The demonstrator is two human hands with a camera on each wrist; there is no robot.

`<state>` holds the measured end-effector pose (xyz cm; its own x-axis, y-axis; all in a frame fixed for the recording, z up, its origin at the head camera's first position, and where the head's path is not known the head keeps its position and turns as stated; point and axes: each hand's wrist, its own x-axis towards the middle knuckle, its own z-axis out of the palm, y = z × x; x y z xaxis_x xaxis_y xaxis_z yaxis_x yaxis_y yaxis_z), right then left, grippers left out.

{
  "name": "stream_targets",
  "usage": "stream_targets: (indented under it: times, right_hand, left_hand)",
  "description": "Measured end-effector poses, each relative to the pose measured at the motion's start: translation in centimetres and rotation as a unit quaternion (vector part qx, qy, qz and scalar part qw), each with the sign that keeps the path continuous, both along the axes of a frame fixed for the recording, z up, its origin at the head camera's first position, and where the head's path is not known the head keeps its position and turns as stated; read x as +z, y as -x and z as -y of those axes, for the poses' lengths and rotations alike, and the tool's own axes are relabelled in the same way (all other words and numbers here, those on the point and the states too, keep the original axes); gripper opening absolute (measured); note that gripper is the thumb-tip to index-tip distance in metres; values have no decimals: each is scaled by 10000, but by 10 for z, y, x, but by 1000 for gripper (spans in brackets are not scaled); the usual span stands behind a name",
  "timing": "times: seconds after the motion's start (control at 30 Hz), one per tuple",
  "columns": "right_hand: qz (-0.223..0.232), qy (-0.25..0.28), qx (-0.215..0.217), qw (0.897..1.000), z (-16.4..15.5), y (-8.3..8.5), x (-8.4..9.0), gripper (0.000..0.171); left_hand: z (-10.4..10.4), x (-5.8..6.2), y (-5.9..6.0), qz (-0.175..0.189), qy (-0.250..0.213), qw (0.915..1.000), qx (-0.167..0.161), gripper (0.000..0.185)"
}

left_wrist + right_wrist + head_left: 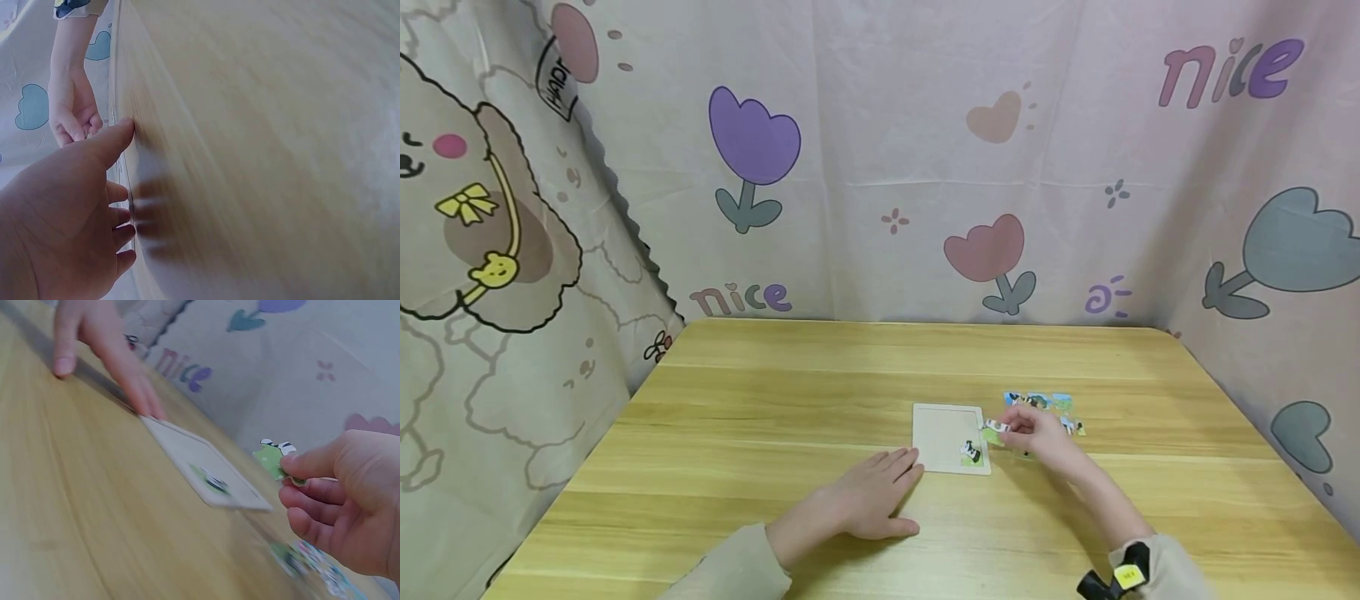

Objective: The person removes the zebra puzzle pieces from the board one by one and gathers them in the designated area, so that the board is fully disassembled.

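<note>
A square, cream puzzle tray (942, 433) lies on the table, with one puzzle piece (971, 452) in its near right corner showing a black-and-white figure on green. My left hand (874, 493) rests with its fingertips on the tray's left edge, fingers straight. Between thumb and fingers, my right hand (1036, 432) pinches a second, green-and-white puzzle piece (272, 458), held up just off the tray's right rim. Several loose puzzle pieces (1040, 400) lie to the right of the tray, partly hidden behind the right hand.
The wooden table (775, 400) reaches back to a printed curtain (880, 150), with another curtain along the left side. A black strap with a yellow tag (1128, 575) sits on the right wrist.
</note>
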<state>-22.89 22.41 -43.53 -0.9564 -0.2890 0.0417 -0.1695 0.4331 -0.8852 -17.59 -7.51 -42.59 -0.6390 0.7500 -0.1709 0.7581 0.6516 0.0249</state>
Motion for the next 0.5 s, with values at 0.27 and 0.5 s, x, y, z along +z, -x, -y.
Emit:
stream_targets:
  times: [0.27, 0.5]
  right_hand:
    - [360, 302, -300, 9984, -41, -10, 2, 27]
    - [623, 78, -520, 9967, -66, -17, -1, 33]
  left_hand:
    - [0, 1, -1, 0, -27, 10000, -37, 75]
    - [0, 2, -1, 76, -44, 10000, 9, 75]
